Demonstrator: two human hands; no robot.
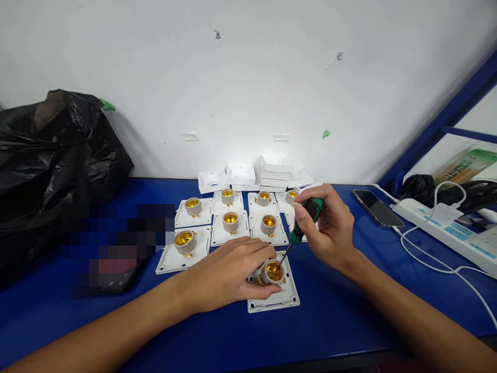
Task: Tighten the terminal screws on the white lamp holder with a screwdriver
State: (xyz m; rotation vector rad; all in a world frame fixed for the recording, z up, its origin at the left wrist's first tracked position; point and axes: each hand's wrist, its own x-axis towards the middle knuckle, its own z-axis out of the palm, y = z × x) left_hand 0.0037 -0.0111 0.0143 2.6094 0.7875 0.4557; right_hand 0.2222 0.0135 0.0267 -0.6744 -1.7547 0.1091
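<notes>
My left hand [229, 272] grips a beige lamp socket [273, 271] with a brass inside, seated on a white square plate [277, 299] near the table's front. My right hand [330, 228] holds a screwdriver [305, 220] with a green and black handle, tilted down to the left. Its thin shaft tip reaches into the mouth of that socket. Behind them, several more sockets on white plates [229, 223] lie in rows.
White plastic covers [267, 173] are stacked against the wall. A black plastic bag [54, 155] fills the left. A phone [376, 207] and a white power strip [446, 228] with cables lie at the right on the blue table [330, 321]. A blurred patch covers something at the left.
</notes>
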